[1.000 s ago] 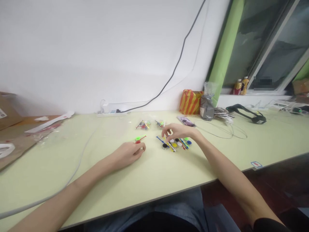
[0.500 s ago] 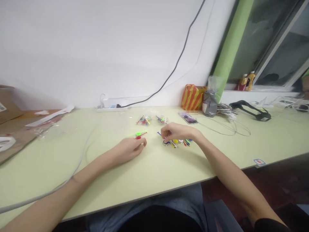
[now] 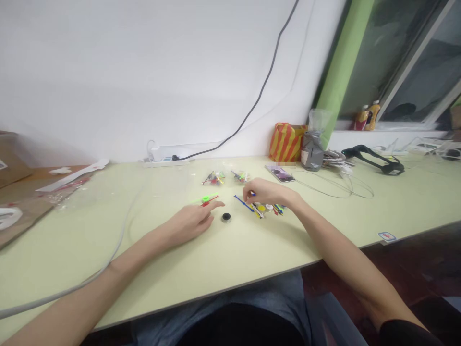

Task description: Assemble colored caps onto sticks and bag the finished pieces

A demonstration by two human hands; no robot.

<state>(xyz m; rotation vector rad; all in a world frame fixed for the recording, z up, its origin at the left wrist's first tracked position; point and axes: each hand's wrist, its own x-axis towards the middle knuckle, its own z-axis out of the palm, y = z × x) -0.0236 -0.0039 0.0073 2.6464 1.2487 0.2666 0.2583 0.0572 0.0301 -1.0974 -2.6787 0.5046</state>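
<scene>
My left hand [image 3: 192, 221] rests on the table with its index finger stretched out and the others loosely bent, holding nothing visible. Just behind its fingers lie a bright green piece [image 3: 205, 198] and a red piece [image 3: 205, 203] with thin arms. A small round black-topped disc [image 3: 226, 217] sits alone right of its fingertips. My right hand [image 3: 265, 191] hovers at a pile of coloured plastic pieces [image 3: 262, 208], fingers curled in a pinch; what is between the fingertips is hidden. A long blue stick [image 3: 243, 203] lies beneath those fingertips.
Two small clusters of coloured pieces, one on the left [image 3: 213, 178] and one on the right [image 3: 240, 176], lie farther back. Beyond are a phone [image 3: 280, 173], a striped bag [image 3: 286, 142] and a power strip [image 3: 165, 162]. A grey cable [image 3: 120, 239] crosses the left side.
The black-topped disc, earlier at my right fingertips by the pile, now stands farther left near my left hand. My left index finger has straightened. My right fingers have lifted slightly, uncovering the blue stick.
</scene>
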